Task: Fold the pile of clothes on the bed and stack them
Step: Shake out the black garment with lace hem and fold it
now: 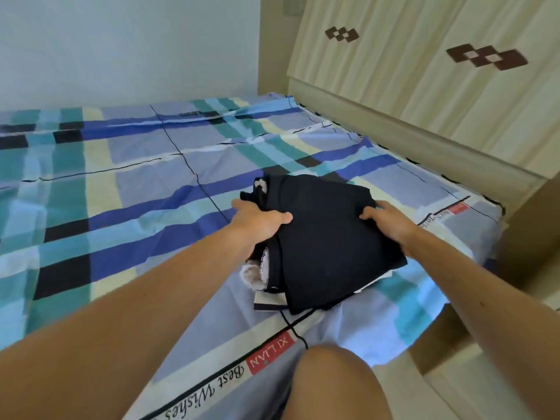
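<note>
A stack of folded clothes (327,237) sits on the bed near its right corner, topped by a black folded garment. White lace-edged fabric (256,275) and a striped piece peek out at the stack's near left. My left hand (257,222) grips the stack's left side, thumb on top and fingers underneath. On the right edge, my right hand (391,221) holds the stack with its thumb on top.
The bed carries a blue, teal and cream plaid sheet (121,183) spread flat. A beige headboard with cabinet doors (424,86) runs along the right. My knee (336,383) rests on the bed's near edge. The floor (454,374) shows at the lower right.
</note>
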The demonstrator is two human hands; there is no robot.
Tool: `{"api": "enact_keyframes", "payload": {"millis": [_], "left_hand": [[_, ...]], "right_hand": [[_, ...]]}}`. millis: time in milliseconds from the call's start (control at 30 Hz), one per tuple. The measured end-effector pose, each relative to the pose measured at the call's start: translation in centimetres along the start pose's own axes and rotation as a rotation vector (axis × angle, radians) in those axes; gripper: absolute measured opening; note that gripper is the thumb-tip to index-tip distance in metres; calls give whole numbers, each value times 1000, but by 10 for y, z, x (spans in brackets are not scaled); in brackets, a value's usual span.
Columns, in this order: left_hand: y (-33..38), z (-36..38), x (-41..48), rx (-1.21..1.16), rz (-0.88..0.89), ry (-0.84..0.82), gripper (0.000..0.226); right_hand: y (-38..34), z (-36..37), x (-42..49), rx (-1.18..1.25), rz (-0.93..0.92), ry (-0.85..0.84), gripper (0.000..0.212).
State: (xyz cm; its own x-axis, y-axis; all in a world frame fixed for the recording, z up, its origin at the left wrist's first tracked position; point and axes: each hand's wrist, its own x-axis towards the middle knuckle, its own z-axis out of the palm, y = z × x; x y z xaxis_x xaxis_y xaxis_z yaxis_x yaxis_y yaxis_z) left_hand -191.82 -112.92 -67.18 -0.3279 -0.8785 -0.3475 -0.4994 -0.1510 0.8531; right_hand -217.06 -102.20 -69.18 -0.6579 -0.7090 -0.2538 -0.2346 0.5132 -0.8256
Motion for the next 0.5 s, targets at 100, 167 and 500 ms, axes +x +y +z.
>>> {"api": "enact_keyframes", "payload": {"millis": [100, 167, 500], "left_hand": [[29, -11, -17, 565, 407, 323, 112], [47, -4, -20, 725, 814, 379, 94], [-15, 18, 14, 895, 523, -92, 110]], "right_hand": [[-23, -5, 1, -231, -246, 88, 83], [-41, -3, -5, -247, -465, 92, 76], [8, 37, -1, -513, -560, -79, 63]]}}
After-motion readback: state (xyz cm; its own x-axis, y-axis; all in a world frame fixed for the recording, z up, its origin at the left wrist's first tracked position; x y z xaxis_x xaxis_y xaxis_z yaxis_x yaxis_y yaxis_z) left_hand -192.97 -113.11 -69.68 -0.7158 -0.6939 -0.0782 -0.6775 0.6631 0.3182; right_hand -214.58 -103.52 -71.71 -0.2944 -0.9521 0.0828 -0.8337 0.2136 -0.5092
